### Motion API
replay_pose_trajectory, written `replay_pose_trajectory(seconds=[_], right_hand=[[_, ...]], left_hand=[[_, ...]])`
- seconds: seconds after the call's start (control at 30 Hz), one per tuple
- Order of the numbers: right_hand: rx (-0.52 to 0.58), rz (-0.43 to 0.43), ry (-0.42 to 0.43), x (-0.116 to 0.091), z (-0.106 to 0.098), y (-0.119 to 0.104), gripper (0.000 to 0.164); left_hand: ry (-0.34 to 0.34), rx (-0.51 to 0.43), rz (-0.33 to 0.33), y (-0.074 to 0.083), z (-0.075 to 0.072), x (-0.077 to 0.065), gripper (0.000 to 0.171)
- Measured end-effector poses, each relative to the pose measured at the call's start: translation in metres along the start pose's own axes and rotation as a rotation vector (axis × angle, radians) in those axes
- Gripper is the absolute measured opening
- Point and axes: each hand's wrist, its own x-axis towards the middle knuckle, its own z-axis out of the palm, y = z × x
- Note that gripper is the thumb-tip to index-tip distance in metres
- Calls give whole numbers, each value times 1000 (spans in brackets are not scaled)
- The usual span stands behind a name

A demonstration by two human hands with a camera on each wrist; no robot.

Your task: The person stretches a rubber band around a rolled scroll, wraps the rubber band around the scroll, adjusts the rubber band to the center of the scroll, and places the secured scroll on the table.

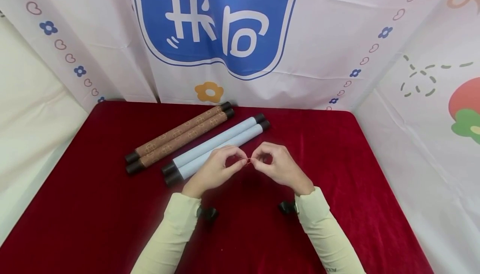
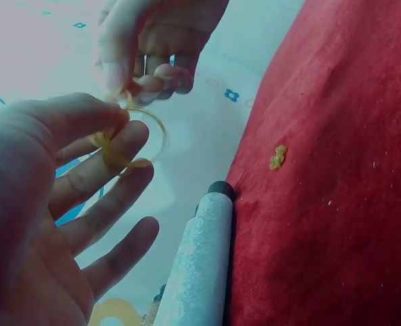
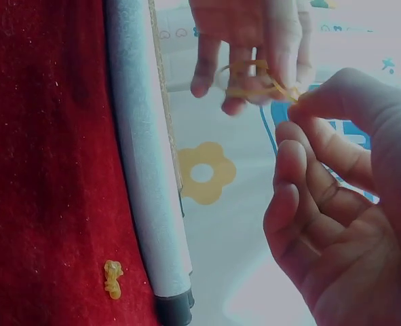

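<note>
A thin yellow rubber band [image 1: 248,161] is stretched between my two hands above the red cloth. My left hand [image 1: 219,165] pinches one part of it between thumb and forefinger, and the other fingers are spread in the left wrist view. With thumb and forefinger, my right hand [image 1: 277,165] pinches the band at another part. A loop of the rubber band [image 2: 165,136] hangs out past the left fingertips. On the cloth below lies a small yellow clump [image 3: 112,278], whose kind I cannot tell. Two light-blue rolls [image 1: 217,140] with black ends lie just beyond my left hand.
Two brown patterned rolls [image 1: 183,134] with black ends lie side by side behind the blue ones, at the left. A red cloth [image 1: 356,215] covers the table. White printed sheets [image 1: 318,36] hang at the back and sides.
</note>
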Motion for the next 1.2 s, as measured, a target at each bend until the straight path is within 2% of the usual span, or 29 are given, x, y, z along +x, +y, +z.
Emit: replay_pose_trajectory(seconds=[0.17,0.3,0.43,0.57,0.67,0.8,0.9,1.2], right_hand=[[4,0,68,-1,-5,1,10],[3,24,134,-1,-9,1,10],[8,50,161,-1,-12,2,9],[1,71,206,-1,-14,2,10],[-1,84,242,-1,-16,3,10],[16,75,239,-1,-15,4,10],[41,52,213,-1,-14,4,10],[54,-22,94,-2,-12,1,12]], left_hand=[[-1,-20,-42,-2,-4,-1,7],[42,-16,-58,-3,-8,-2,7],[148,-20,-83,-4,-11,-2,12],[281,7,-160,-5,-13,-2,16],[325,49,-226,-5,-15,-2,15],[301,38,-290,-5,-15,-3,15],[254,1,-292,-6,-15,-2,20],[83,-24,-135,-3,-3,0,36]])
